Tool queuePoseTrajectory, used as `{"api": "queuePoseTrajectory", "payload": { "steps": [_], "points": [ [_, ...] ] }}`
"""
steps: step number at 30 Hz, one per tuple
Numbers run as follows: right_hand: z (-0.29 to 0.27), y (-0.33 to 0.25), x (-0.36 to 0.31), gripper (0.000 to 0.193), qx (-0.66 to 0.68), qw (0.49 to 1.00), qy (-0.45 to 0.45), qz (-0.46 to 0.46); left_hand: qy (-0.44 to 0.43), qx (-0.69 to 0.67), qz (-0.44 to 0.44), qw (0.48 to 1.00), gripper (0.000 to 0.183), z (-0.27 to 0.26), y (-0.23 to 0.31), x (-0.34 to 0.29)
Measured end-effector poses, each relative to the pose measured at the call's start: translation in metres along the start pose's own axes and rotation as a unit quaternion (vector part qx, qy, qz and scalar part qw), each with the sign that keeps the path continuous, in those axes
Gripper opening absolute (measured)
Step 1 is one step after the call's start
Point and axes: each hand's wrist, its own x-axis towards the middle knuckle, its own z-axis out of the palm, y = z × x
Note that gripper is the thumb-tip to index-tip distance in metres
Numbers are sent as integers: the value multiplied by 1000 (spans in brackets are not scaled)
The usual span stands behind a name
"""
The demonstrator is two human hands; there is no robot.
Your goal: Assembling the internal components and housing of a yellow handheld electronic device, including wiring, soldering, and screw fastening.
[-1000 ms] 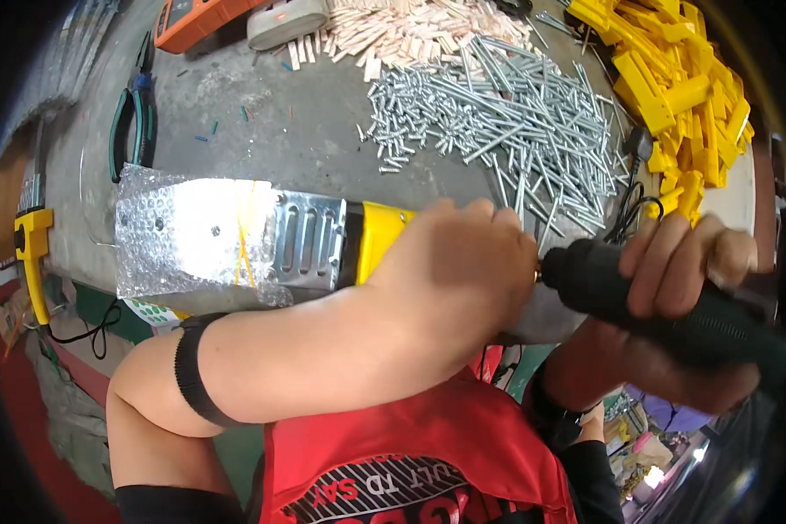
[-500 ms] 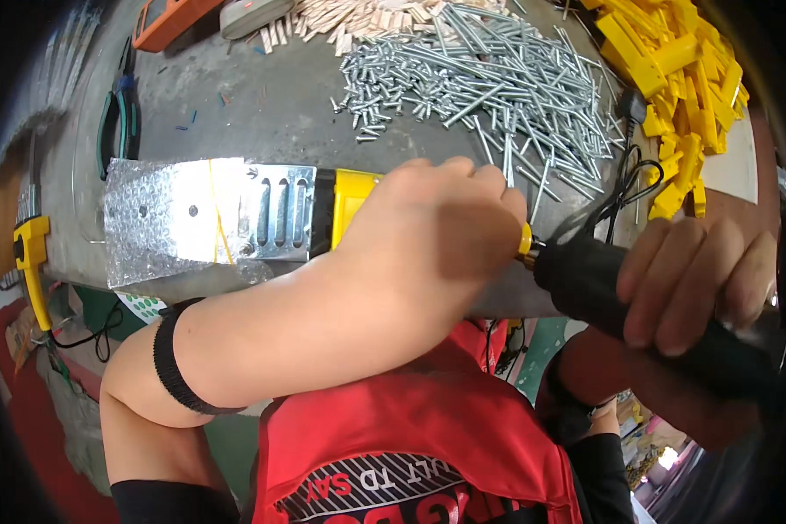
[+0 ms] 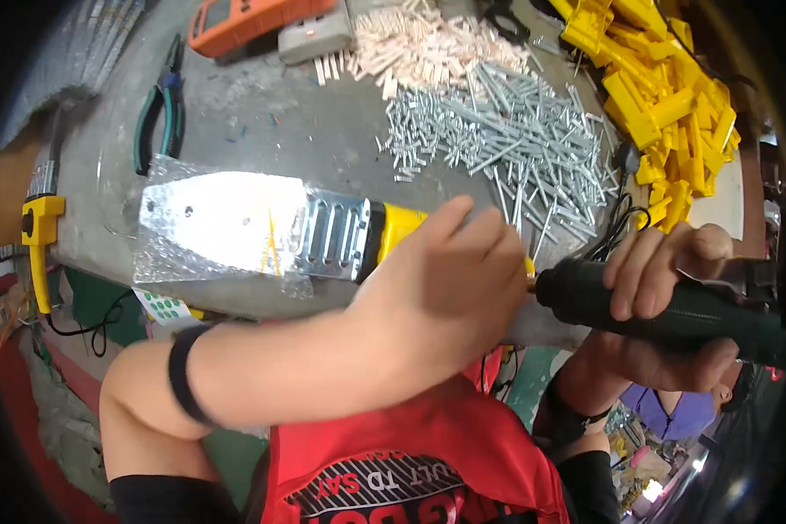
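Note:
My left hand (image 3: 458, 275) is closed around the yellow handle of a pipe welding iron (image 3: 399, 229), near the table's front edge. A slotted metal guard (image 3: 334, 234) joins the handle to a flat silver plate (image 3: 227, 214) in bubble wrap, held with a yellow rubber band. Gripped in my right hand (image 3: 659, 284) is a black electric screwdriver (image 3: 576, 293), lying nearly level. Its tip points left at the handle's end, beside my left fingers. My left hand is partly smeared, and its fingers hide much of the handle; contact at the tip cannot be made out.
Beyond my hands lie a heap of screws (image 3: 506, 131), a pile of pale small strips (image 3: 428, 44) and yellow plastic parts (image 3: 672, 113). Green-handled pliers (image 3: 159, 122) and an orange meter (image 3: 253, 22) lie farther left. Another yellow-handled iron (image 3: 42, 227) stands at the left edge. A person in purple (image 3: 668, 415) appears lower right.
The view has shifted, so the tabletop things sit farther right and lower. Both hands keep their holds, and the screwdriver stays at the handle's end.

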Motion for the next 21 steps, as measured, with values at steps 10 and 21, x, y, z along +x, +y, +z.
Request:
{"api": "queuePoseTrajectory", "payload": {
  "steps": [10, 21],
  "points": [
    [33, -32, 51, 65, 22, 973, -228, 29, 17, 45, 35, 998, 44, -3, -15, -75],
    [80, 15, 53, 64, 15, 995, -94, 42, 70, 34, 44, 996, 30, 15, -23, -77]
  ]
}}
